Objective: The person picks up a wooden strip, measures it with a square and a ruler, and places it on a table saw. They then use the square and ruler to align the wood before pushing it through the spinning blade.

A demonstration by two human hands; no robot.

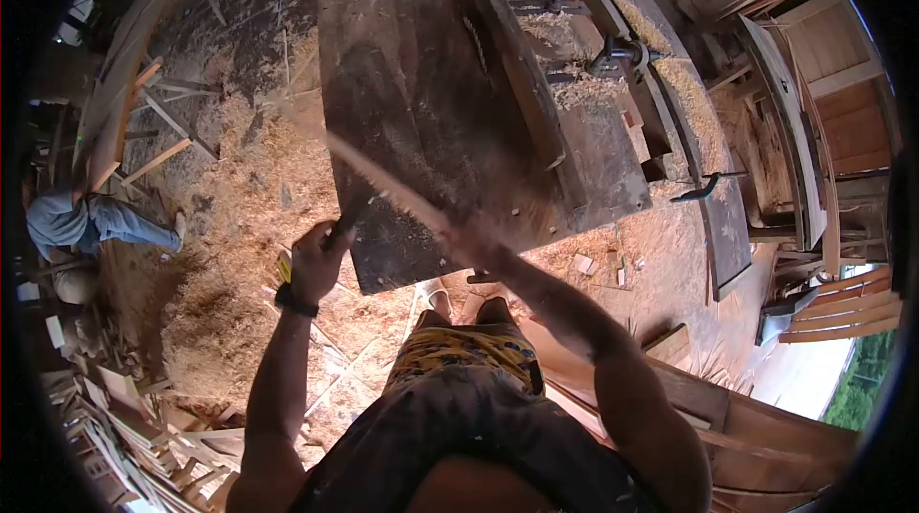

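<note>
My left hand [317,259] is closed at the left edge of a dark wooden bench top [421,101]. Its fingers wrap a short dark handle-like piece [350,216], whose kind I cannot make out. A band circles that wrist. Over the near end of the bench, my right hand [471,237] is blurred by motion and closed on one end of a long, pale wooden strip [388,178]. The strip slants up and left across the bench edge and is smeared too. Small pale chips lie on the bench near both hands.
Heavy timber [507,63] lies along the bench, with clamps [622,54] to its right. Wood shavings [230,302] cover the floor. A seated person [77,221] is at far left by a leaning board [144,63]. Scrap wood [124,427] is piled lower left; planks [747,417] lie lower right.
</note>
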